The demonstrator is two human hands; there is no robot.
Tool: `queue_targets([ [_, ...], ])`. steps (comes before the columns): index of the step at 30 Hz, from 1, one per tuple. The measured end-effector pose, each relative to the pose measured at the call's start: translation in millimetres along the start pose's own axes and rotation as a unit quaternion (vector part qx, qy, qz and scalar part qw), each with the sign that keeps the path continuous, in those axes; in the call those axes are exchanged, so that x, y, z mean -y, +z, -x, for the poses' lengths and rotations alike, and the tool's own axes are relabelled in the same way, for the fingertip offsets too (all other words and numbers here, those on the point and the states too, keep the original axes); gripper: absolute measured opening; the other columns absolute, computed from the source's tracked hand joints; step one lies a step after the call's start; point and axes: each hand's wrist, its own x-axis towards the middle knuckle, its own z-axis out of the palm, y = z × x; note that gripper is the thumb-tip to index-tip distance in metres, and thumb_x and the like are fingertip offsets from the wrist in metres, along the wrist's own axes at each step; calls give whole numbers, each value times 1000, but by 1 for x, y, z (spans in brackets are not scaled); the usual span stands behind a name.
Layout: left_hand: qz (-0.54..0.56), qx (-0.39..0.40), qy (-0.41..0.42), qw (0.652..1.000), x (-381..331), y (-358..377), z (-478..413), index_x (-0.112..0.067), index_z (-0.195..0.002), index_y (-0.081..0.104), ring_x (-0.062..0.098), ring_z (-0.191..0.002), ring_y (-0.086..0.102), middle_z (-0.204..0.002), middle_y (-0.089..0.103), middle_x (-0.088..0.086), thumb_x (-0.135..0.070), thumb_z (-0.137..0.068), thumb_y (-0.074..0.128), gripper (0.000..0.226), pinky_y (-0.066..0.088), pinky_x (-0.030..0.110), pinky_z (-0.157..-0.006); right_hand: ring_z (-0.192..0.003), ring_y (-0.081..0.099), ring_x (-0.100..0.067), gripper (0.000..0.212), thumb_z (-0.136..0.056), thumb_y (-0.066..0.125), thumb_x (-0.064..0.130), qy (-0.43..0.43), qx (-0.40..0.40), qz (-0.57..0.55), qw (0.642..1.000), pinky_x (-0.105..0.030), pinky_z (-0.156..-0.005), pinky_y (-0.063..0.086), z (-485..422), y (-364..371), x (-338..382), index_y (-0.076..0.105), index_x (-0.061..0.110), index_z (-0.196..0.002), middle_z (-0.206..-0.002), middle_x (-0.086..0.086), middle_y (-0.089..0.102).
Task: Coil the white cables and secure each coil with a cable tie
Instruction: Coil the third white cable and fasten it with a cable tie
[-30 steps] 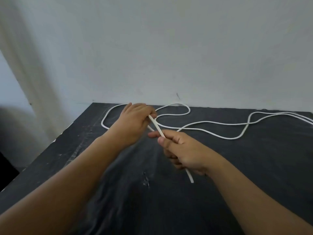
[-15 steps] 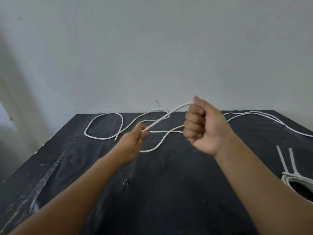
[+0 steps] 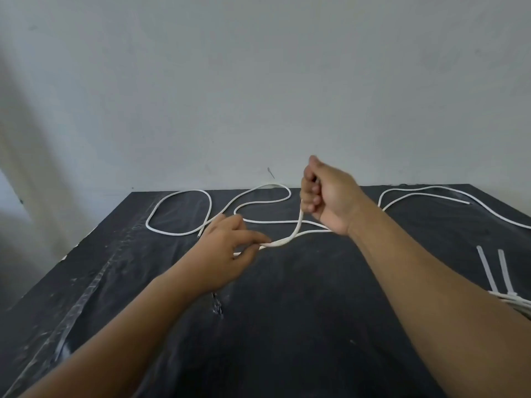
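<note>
Black surface (image 3: 287, 326), pale wall. Right hand (image 3: 330, 196) grips the cable (image 3: 300, 218); left hand (image 3: 227, 251) pinches it lower. Most lies loose beyond them, uncoiled. One coil (image 3: 514, 300) by the right arm looks tied.

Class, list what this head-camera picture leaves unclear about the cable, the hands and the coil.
- Right hand: head view, curled fingers hide the white cable inside.
- Left hand: head view, motion blur; pinching or merely guiding is unclear.
- Coil: head view, cut by the right edge, partly behind the forearm.
- Cable's far run: head view, leaves the right edge.
</note>
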Motion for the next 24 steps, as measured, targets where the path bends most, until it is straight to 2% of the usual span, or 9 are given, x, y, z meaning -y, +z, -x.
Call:
queue_targets([
  [5,9,7,51,999,-17,-18,-8,-37,-95,72,4,-81,37,-76,40,-17,-31,-78,35,41,29,10,-79,-55,47,-15,36,-103,34,32,11,97,143,985,-27,-59,47,4,17,-34,51,10,-81,-62,-3,48],
  [7,31,8,63,998,-21,-24,-12,-31,-92,70,4,-83,40,-76,47,-19,-26,-78,39,34,28,7,-79,-66,55,-16,36,-103,35,29,11,131,163,978,-27,-65,52,7,21,-41,56,4,-88,-72,-8,56],
  [9,63,-2,37,997,-24,-28,-15,-26,-92,65,1,-85,44,-79,55,-24,-19,-81,48,22,31,5,-76,-75,59,-22,38,-103,38,29,27,160,170,972,-36,-77,56,10,25,-47,59,-2,-96,-79,-14,61],
  [11,84,-13,5,996,-22,-31,-20,-27,-94,63,-5,-87,47,-80,56,-29,-15,-85,56,16,32,5,-73,-64,56,-20,37,-101,42,34,55,171,183,967,-36,-70,54,16,27,-51,59,2,-93,-69,-9,59],
  [14,110,-16,-5,994,-13,-33,-27,-26,-94,68,-2,-83,55,-83,62,-21,-19,-86,64,11,38,8,-71,-44,36,-14,37,-102,36,34,90,174,170,966,-28,-48,36,28,28,-58,55,8,-83,-52,-4,41],
  [17,165,-11,-45,985,-4,-31,-33,-27,-83,70,4,-74,60,-78,66,-11,-23,-83,71,4,46,18,-69,-40,19,-12,54,-98,28,54,160,184,33,969,-27,-46,17,37,26,-63,49,14,-68,-48,0,25],
  [20,206,35,-92,974,2,-22,-36,-21,-84,66,0,-73,56,-82,65,-3,-19,-87,66,3,46,19,-71,-39,13,-9,60,-87,30,69,186,223,-47,956,-24,-42,14,40,23,-61,43,16,-63,-45,5,20],
  [22,306,59,-117,943,4,-16,-34,-8,-88,60,6,-73,57,-81,65,8,-15,-92,58,9,49,23,-70,-37,14,-7,49,-85,43,63,180,254,-56,948,-22,-40,14,42,23,-58,41,19,-61,-44,8,21],
  [24,439,73,-151,883,2,-15,-32,-4,-86,54,8,-63,59,-69,64,5,-11,-95,50,12,49,20,-61,-37,15,-5,44,-85,48,57,172,252,-43,951,-20,-39,14,42,21,-57,42,20,-61,-45,8,21],
])
